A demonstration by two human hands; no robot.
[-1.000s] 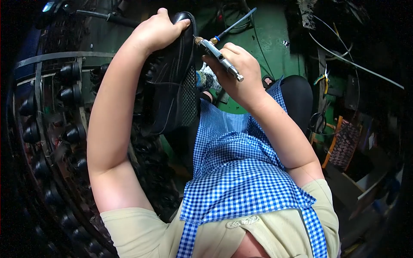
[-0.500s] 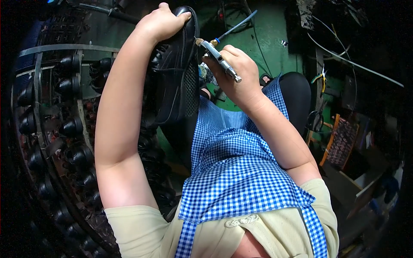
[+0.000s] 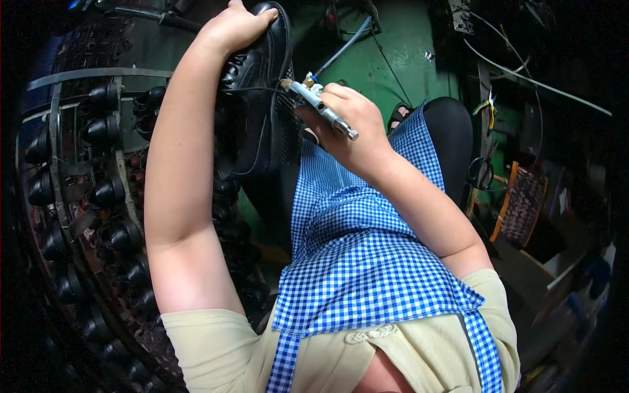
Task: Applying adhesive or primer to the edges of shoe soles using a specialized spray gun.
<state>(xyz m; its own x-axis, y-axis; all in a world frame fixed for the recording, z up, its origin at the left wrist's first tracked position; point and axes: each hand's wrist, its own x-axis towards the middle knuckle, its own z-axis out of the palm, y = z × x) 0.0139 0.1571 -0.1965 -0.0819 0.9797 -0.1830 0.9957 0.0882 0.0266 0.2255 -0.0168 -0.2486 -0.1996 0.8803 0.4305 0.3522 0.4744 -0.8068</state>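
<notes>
My left hand [image 3: 237, 27] grips a black lace-up shoe [image 3: 257, 124] by one end, at the top of the view; the thumb lies over its edge and the other fingers are partly hidden. The shoe hangs lengthwise with its textured sole side turned to the right. In my right hand [image 3: 357, 121] is a small metal spray gun [image 3: 321, 108], its brass nozzle pointing at the sole edge, very close to it. I cannot tell whether they touch. A grey-blue air hose [image 3: 347, 44] runs up from the gun's blue fitting.
Racks with several black shoes [image 3: 108, 193] stand along the left, framed by metal bars [image 3: 98, 74]. A woven-seat chair [image 3: 521, 203] is at the right, below a hanging pair of yellow-handled pliers [image 3: 488, 105]. Thin cables [image 3: 537, 82] cross the upper right above the green floor [image 3: 409, 39].
Shoe and left hand have shifted a little to the left and up. The spray gun has moved left and down along the sole edge with my right hand.
</notes>
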